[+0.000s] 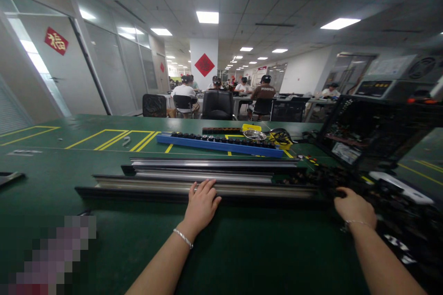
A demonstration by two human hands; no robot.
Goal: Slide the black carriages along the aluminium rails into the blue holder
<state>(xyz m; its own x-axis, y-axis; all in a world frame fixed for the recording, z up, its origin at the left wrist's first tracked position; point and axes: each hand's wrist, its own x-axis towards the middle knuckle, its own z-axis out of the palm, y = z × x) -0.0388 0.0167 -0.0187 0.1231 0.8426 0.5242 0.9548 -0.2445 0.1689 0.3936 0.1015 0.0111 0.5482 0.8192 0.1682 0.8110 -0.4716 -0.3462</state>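
Observation:
A long dark rail with a metal channel (pixel 138 188) lies crosswise on the green table in front of me. My left hand (pixel 202 205) rests on its middle, fingers stretched over the channel and thumb by the near edge. At the rail's right end, my right hand (pixel 355 207) has its fingers curled in; what they hold, if anything, is hidden. Just beyond that hand spreads a heap of small black parts (pixel 328 175). Behind the near rail lie another metal channel (pixel 207 176) and a farther rail (pixel 214 163), both roughly parallel to it.
Farther back, a blue strip (pixel 221 145) carries a row of black pieces. Near it are a metal bowl (pixel 255 134), a yellow tray (pixel 251 127) and black cable (pixel 282 136). An open black case (pixel 360 133) stands at right. People (pixel 265 87) sit at tables beyond.

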